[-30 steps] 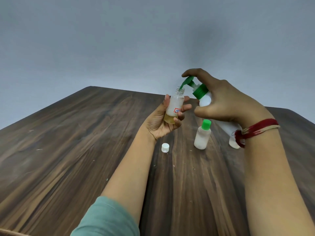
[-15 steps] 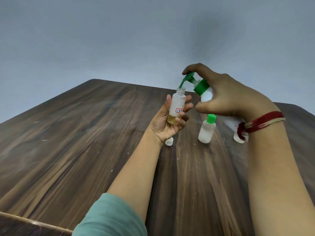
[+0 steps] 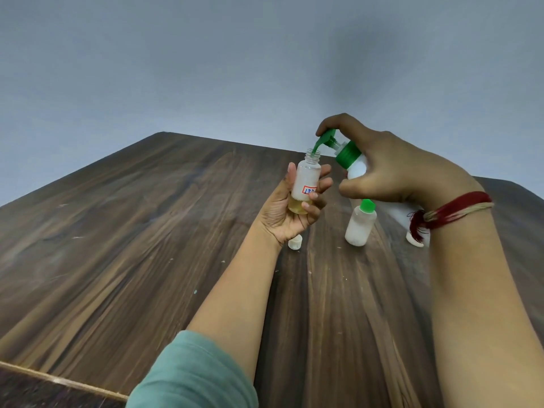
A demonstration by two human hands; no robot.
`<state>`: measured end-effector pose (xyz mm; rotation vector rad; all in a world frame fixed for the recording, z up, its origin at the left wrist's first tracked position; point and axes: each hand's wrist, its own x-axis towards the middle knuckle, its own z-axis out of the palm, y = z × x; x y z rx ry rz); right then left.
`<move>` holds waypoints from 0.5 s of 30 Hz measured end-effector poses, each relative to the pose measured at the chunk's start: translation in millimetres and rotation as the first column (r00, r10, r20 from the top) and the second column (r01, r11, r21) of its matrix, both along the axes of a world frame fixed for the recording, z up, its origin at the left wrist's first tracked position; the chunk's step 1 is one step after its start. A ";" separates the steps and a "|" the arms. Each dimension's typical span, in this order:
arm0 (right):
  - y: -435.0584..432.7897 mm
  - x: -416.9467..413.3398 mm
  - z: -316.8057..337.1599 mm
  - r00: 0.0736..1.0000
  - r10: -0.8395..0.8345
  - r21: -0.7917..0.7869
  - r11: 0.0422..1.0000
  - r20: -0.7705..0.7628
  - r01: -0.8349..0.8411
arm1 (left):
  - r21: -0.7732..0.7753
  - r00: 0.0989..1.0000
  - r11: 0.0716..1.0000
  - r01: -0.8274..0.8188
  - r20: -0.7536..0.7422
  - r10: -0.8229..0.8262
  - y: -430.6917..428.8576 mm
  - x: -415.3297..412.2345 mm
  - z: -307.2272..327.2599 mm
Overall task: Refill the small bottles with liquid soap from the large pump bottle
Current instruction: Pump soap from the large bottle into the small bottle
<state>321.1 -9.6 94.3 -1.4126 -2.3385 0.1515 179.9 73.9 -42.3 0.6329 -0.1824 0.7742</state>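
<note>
Tabletop (image 3: 117, 231); right hand (image 3: 391, 169) curled round pump bottle (image 3: 356, 171)

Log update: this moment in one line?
left hand: holds small clear plastic bottle, uncapped | right hand: grips large white bottle, green pump spout at its mouth

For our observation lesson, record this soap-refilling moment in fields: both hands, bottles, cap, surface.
Left-hand grip: holds uncapped small bottle, yellowish liquid at its bottom
Right-hand grip: holds large pump bottle, forefinger on green pump head, spout at the uncapped small bottle's mouth
Standing: green-capped small bottle
Loose: white cap
Surface: wooden table
</note>
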 end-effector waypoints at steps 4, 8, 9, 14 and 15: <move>2.0 0.7 -1.2 1.000 -0.001 0.003 1.000 0.012 0.001 | -0.001 1.000 1.000 -0.015 -0.026 0.015 -1.1 0.2 -0.5; 3.9 1.9 -2.3 1.000 -0.001 0.009 1.000 0.002 0.001 | -0.007 0.998 0.999 -0.042 -0.051 0.041 -2.8 2.1 -1.1; 4.5 2.0 -3.0 1.000 0.000 0.011 1.000 0.000 0.000 | -0.005 0.997 0.999 -0.049 -0.057 0.049 -3.0 2.6 -1.2; 7.0 1.1 -4.6 1.000 0.006 -0.004 1.000 -0.019 -0.006 | -0.019 0.998 0.998 -0.060 -0.038 0.059 -2.1 3.3 -0.5; 6.8 0.9 -4.4 1.000 0.007 -0.005 1.000 -0.021 -0.008 | -0.023 0.998 0.998 -0.061 -0.032 0.060 -2.2 3.2 -0.1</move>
